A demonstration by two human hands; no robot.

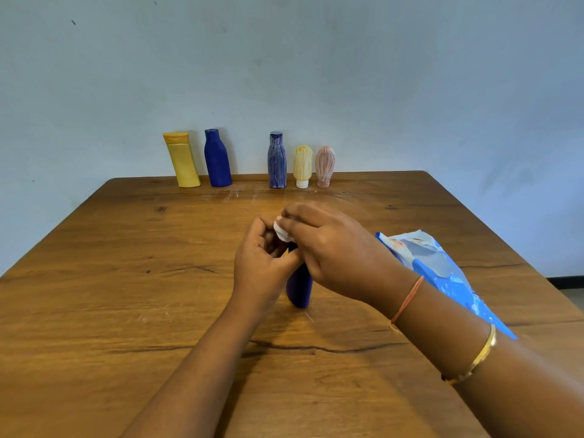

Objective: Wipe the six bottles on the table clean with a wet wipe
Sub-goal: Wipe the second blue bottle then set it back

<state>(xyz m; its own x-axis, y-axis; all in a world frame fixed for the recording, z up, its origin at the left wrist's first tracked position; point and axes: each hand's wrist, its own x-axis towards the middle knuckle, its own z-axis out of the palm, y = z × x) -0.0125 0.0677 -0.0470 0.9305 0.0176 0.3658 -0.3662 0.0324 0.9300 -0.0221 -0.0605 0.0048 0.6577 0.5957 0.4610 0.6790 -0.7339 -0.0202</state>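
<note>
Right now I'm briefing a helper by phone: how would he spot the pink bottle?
At the far edge of the wooden table, five bottles stand in a row. The pink bottle ends it on the right. Its yellow neighbour is similarly rounded; only this one is pink.

Plain indoor room: wooden table (pixel 126 279), pale wall (pixel 316 74)

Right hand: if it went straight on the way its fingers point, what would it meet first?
Most likely the left hand, whose curled fingers sit right beside the wet wipe the right hand pinches above the dark blue bottle; depth between them is unclear.
</note>
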